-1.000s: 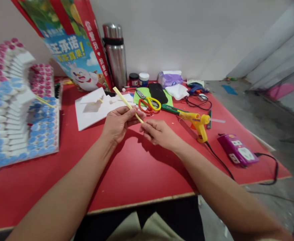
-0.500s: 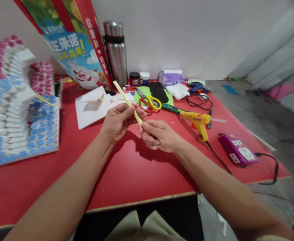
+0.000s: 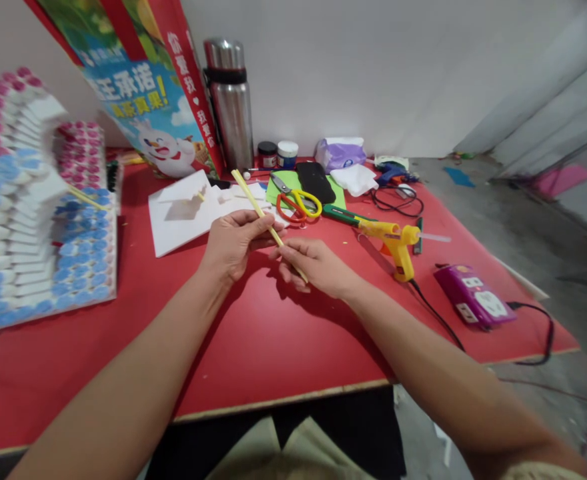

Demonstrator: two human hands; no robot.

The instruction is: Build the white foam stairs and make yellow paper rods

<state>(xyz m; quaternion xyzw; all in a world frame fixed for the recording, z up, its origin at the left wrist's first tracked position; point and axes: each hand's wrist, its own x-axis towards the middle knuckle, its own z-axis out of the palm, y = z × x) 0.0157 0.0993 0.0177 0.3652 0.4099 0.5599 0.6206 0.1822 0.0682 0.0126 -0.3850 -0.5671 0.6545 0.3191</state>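
Observation:
A thin pale-yellow stick (image 3: 250, 195) slants up and to the left over the red table (image 3: 253, 333). My left hand (image 3: 233, 243) is closed, pinching the stick near its middle. My right hand (image 3: 311, 265) is closed on the stick's lower end, which pokes out below the fingers. Both hands hover just above the table, in front of white paper sheets (image 3: 181, 213) and orange-and-yellow scissors (image 3: 297, 205).
A yellow glue gun (image 3: 396, 245) and a purple power strip (image 3: 471, 305) lie to the right. At the left stands a stepped white model with blue and pink caps (image 3: 38, 220). A steel flask (image 3: 231, 103), small jars (image 3: 277, 155), a printed bag (image 3: 143, 93) and tissues (image 3: 339, 155) line the wall.
The stick has slid down through my right hand, so its lower end now shows below the fingers. Both hands stay closed on it in nearly the same place.

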